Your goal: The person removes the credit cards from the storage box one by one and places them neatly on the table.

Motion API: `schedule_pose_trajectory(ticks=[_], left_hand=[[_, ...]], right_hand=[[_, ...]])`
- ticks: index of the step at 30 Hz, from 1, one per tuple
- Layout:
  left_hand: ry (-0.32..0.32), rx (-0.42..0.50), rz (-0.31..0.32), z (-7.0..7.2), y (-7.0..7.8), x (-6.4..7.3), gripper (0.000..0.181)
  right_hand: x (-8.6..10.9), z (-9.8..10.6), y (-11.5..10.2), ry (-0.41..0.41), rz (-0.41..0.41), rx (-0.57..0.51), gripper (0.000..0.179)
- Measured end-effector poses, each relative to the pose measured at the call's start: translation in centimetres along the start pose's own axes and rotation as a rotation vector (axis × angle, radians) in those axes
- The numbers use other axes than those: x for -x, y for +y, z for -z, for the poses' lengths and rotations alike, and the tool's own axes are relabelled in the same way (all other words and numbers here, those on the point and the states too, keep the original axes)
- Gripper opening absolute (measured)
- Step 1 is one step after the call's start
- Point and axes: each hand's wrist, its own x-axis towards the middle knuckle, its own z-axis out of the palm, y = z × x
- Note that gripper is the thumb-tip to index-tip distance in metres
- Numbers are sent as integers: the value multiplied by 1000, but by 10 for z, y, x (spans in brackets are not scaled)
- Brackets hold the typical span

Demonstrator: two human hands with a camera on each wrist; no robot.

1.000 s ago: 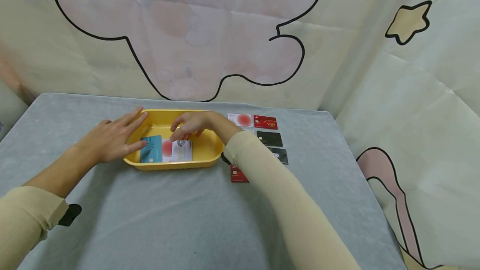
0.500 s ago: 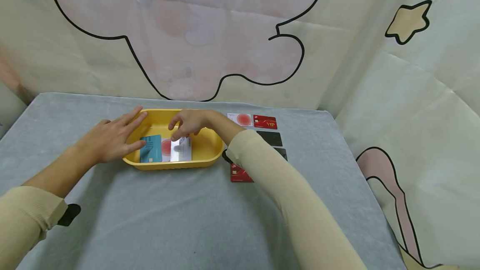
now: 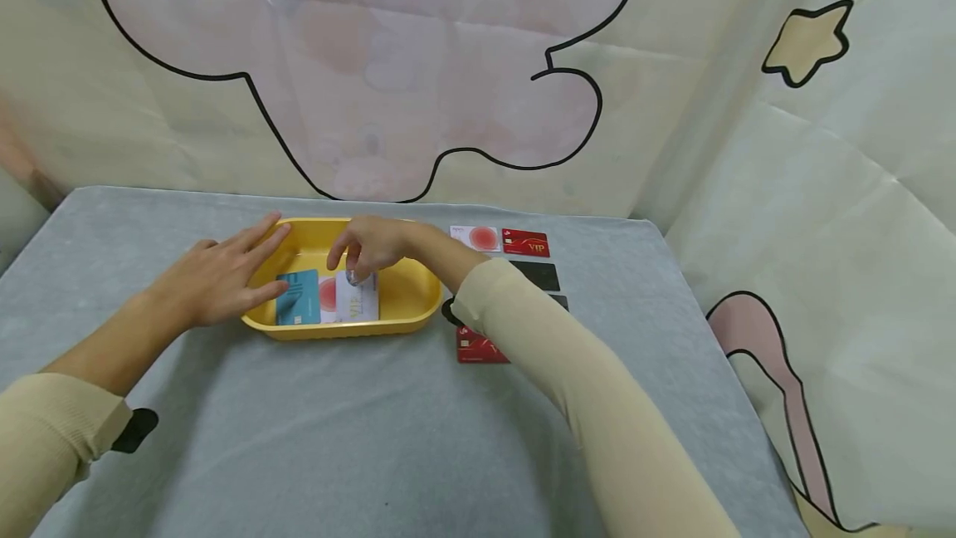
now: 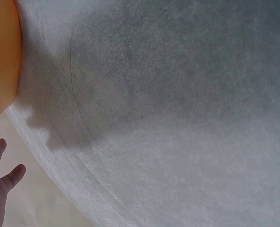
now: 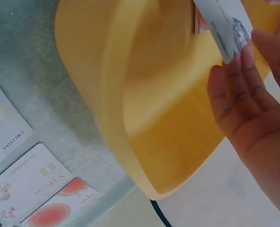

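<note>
A yellow tray (image 3: pixel 411 305) sits on the grey cloth. My left hand (image 3: pixel 212 281) lies at its left rim with spread fingers, the thumb reaching over a blue card (image 3: pixel 300 299) inside. Between thumb and fingers my right hand (image 3: pixel 375 244) pinches the upper edge of a white VIP card (image 3: pixel 358 303). That card overlaps a card with a red circle (image 3: pixel 327 295), lying right of the blue one. The right wrist view shows the white card (image 5: pixel 224 29) tilted over the tray, its corner at the fingertips of the right hand (image 5: pixel 258 104).
Right of the tray, more cards lie in rows: a white card with a red circle (image 3: pixel 475 238), a red VIP card (image 3: pixel 526 242), a black card (image 3: pixel 538 276) and another red card (image 3: pixel 480 346). The right forearm covers some. A printed curtain (image 3: pixel 448 90) hangs behind the table.
My right hand has shifted slightly left with the white card, which now covers a little more of the red-circle card. The left hand keeps its place at the tray's rim.
</note>
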Motion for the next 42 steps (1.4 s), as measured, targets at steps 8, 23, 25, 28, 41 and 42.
schedule_pose_trajectory(ticks=[8,23,25,28,41,42], left_hand=[[-3,-1,0,1,0,0,86],[-9,4,-5,3,1,-1,86],[-16,4,-1,2,1,-1,87],[-22,2,4,1,0,-1,88],[-23,-7,0,-1,-2,0,89],[-25,-8,0,-1,-2,0,89]], right_hand=[[5,-2,0,39,60,62,26],[33,-5,2,69,113,132,19],[37,-4,4,71,116,133,20],[45,-3,7,79,119,126,20],[86,7,22,148,177,46,15],[89,8,24,152,174,33,16]])
